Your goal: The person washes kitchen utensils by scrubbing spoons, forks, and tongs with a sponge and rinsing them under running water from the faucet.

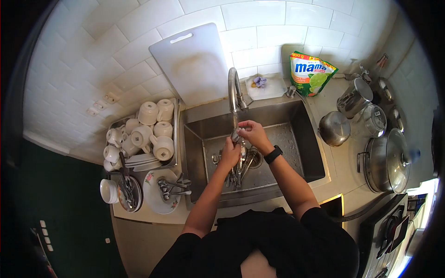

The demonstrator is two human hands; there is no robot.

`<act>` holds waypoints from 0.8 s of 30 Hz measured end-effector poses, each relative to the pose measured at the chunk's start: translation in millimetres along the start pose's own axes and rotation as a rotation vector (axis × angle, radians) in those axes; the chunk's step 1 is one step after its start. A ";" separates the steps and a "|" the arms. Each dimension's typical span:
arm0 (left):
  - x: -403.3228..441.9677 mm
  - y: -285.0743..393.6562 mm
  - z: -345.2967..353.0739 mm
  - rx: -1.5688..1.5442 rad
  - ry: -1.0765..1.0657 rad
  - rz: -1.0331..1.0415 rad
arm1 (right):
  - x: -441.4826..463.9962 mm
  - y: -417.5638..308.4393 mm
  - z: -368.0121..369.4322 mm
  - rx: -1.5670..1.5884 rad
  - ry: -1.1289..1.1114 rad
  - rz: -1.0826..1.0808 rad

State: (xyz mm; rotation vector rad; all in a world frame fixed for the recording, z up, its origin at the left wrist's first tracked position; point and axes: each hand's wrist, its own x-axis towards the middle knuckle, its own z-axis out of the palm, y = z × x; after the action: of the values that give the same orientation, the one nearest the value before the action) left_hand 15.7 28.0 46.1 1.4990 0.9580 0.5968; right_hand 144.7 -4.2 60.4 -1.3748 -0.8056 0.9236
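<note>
Under the running end of the curved faucet, my left hand is closed around a shiny metal piece of cutlery, which looks like a spoon. My right hand pinches or rubs the same piece from the other side, its fingertips bent against it. Most of the piece is hidden by my fingers. Below both hands, several metal utensils lie in the steel sink, close to the drain.
Left of the sink stand a rack of white cups, a flowered plate with spoons on it, and stacked bowls. A green soap pouch, a steel pot and a large lidded pot are at right. A cutting board leans behind.
</note>
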 end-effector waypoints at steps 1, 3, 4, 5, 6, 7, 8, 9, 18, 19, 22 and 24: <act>-0.1 -0.2 -0.8 -0.022 -0.063 -0.037 | 0.7 0.1 -0.5 0.018 -0.005 -0.008; 1.0 3.7 -5.9 -0.064 -0.189 -0.107 | 2.5 -0.6 -3.8 -0.002 0.009 -0.045; -0.2 6.7 -7.8 -0.192 -0.225 -0.163 | 2.5 -1.0 -7.3 -0.042 0.025 -0.071; -2.4 9.9 -10.3 -0.320 -0.261 -0.220 | 2.1 -1.1 -10.1 -0.080 0.041 -0.097; -3.9 13.9 -12.0 -0.447 -0.295 -0.276 | -0.2 -2.0 -12.6 -0.087 0.028 -0.097; -3.7 15.7 -12.8 -0.472 -0.295 -0.308 | -4.1 -2.4 -15.3 -0.094 0.015 -0.096; -3.2 17.0 -13.0 -0.497 -0.296 -0.341 | -6.9 -2.9 -16.9 -0.101 0.002 -0.094; -3.5 18.4 -13.0 -0.520 -0.297 -0.377 | -8.5 -3.2 -16.2 -0.025 -0.033 -0.071; -4.6 15.9 -18.3 -0.706 -0.363 -0.413 | -8.4 8.7 -19.7 -0.147 0.052 -0.074; -4.3 13.7 -18.7 -0.668 -0.352 -0.399 | -9.6 7.4 -18.9 -0.112 0.056 -0.097; -5.3 11.4 -19.5 -0.540 -0.351 -0.442 | -16.8 -5.2 -17.5 -0.065 0.006 -0.080; -5.6 9.8 -16.5 -0.495 -0.334 -0.444 | -17.9 -6.9 -18.1 -0.091 -0.022 -0.066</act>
State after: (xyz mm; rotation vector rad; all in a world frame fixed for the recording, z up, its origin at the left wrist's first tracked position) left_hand 1.5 32.8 59.4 0.8698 0.7745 0.2232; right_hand 153.5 -28.0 67.3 -1.4103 -0.9133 0.8610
